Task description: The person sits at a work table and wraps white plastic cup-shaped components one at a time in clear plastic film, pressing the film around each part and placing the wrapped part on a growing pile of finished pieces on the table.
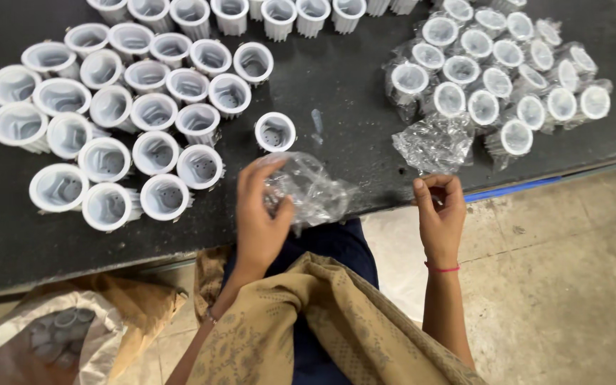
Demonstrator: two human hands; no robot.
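Left hand: the left hand (pixel 259 217) sits at the near edge of the table, about 7 o'clock from the picture's centre, fingers curled around a crumpled clear plastic bag (pixel 308 189), thumb pressed to its lower side.
Clear plastic bag: it lies on the table edge, bunched, touching the left hand's fingertips and spreading toward 3 o'clock of that hand; whether a cup is inside cannot be told.
Right hand: the right hand (pixel 440 210) hangs just off the table edge at 4 o'clock from centre, fingers pinched narrowly together; whether they grip anything cannot be told. A red thread band (pixel 442 269) circles its wrist.
Loose cup: one white ribbed plastic cup (pixel 275 132) stands alone, open end up, at 12 o'clock of the left hand, near the bag.
Bare cups: a crowd of unwrapped white cups (pixel 119 107) stands upright at 10 o'clock, packed side by side, with a further row along the far edge.
Wrapped cups: a cluster of bagged white cups (pixel 497 68) lies at 1 o'clock, well apart from the bare ones.
Spare wrap: an empty crumpled plastic bag (pixel 433 145) lies at 12 o'clock of the right hand, just beside the wrapped cluster.
Surface: a black table (pixel 351 78).
Floor: an open sack (pixel 51 335) at 8 o'clock holds more cups.
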